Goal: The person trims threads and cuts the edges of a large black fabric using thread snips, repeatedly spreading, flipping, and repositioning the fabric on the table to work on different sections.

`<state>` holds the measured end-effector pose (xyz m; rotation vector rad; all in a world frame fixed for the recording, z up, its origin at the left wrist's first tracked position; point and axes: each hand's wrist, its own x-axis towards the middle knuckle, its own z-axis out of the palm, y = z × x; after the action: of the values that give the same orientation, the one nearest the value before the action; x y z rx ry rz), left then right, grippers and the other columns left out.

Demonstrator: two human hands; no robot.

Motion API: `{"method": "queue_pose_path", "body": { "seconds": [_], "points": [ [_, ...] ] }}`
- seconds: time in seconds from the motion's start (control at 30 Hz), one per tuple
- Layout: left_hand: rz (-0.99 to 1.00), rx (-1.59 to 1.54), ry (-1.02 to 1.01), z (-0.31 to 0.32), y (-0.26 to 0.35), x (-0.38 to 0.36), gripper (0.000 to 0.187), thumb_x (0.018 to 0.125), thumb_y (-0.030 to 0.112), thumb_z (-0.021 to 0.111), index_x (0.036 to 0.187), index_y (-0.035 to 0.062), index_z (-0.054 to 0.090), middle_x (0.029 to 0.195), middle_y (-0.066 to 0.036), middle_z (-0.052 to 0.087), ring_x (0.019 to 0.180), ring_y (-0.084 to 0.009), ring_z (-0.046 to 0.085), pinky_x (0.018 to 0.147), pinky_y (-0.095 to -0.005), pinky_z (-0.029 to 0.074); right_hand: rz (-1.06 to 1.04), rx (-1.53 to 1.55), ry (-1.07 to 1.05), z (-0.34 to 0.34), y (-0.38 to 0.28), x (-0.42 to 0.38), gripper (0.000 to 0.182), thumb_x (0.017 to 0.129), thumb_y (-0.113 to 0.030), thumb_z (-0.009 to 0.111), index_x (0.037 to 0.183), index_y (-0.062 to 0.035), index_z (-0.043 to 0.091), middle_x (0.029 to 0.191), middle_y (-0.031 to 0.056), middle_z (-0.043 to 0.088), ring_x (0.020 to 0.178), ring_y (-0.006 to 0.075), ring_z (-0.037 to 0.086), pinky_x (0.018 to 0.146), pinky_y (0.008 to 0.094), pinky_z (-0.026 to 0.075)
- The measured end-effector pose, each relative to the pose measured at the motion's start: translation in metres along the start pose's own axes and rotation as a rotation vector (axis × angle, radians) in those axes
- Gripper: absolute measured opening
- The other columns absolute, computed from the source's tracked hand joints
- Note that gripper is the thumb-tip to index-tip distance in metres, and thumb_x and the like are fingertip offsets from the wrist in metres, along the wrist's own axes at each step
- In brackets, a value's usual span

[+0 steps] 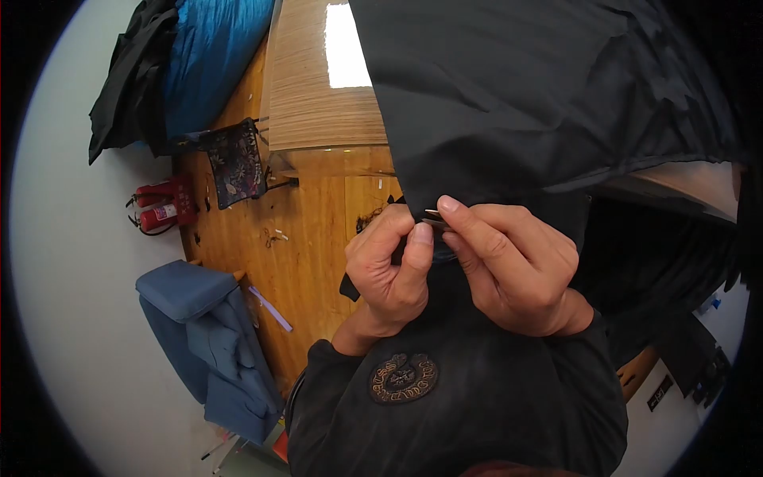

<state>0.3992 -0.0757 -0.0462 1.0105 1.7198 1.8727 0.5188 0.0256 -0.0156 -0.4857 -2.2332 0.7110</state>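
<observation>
Black fabric (509,87) spreads over the table and hangs down toward my body. My left hand (387,270) is closed, with thumb and forefinger pinching the fabric's near corner. Close beside it, my right hand (517,266) grips small metal thread snips (432,213) between thumb and fingers. Two short, shiny blades point left, right at the fabric edge by my left thumb. Most of the snips is hidden inside my right hand.
A wood-grain table (318,103) lies ahead. On the left are a blue chair (195,318), red fire extinguishers (155,207), a patterned cloth (236,163) and a blue bundle (211,63). A purple strip (272,310) and scraps lie on the floor. Dark fabric (636,270) hangs at right.
</observation>
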Motion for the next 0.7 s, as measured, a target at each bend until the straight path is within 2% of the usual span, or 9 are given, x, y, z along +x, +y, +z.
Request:
{"method": "queue_pose_path", "body": {
  "seconds": [0.47, 0.67, 0.7],
  "points": [
    [0.149, 0.297, -0.129, -0.005, 0.004, 0.01, 0.004, 0.084, -0.006, 0.066, 0.088, -0.0048, 0.066, 0.074, -0.012, 0.064, 0.062, -0.0225, 0.062, 0.057, -0.0303, 0.047, -0.007, -0.071, 0.006, 0.0, -0.001, -0.001, 0.033, 0.076, 0.005, 0.077, 0.109, 0.0037, 0.073, 0.082, 0.0108, 0.068, 0.065, 0.021, 0.067, 0.056, 0.0279, 0.054],
    [0.131, 0.301, -0.147, -0.008, 0.0, 0.012, 0.002, 0.085, -0.005, 0.066, 0.087, -0.0041, 0.066, 0.074, -0.013, 0.065, 0.063, -0.0236, 0.063, 0.058, -0.0311, 0.048, -0.019, -0.069, 0.01, 0.007, 0.003, -0.004, 0.034, 0.075, 0.004, 0.078, 0.108, 0.0029, 0.074, 0.08, 0.0103, 0.068, 0.065, 0.0207, 0.067, 0.056, 0.0281, 0.055],
    [0.106, 0.289, -0.142, -0.009, -0.002, 0.012, 0.003, 0.085, -0.004, 0.067, 0.088, -0.0041, 0.066, 0.076, -0.013, 0.067, 0.065, -0.0244, 0.064, 0.06, -0.031, 0.05, -0.018, -0.062, 0.017, 0.009, 0.005, -0.005, 0.031, 0.078, 0.003, 0.076, 0.109, 0.0022, 0.074, 0.081, 0.0104, 0.069, 0.066, 0.0208, 0.067, 0.056, 0.0268, 0.054]
  ]
}}
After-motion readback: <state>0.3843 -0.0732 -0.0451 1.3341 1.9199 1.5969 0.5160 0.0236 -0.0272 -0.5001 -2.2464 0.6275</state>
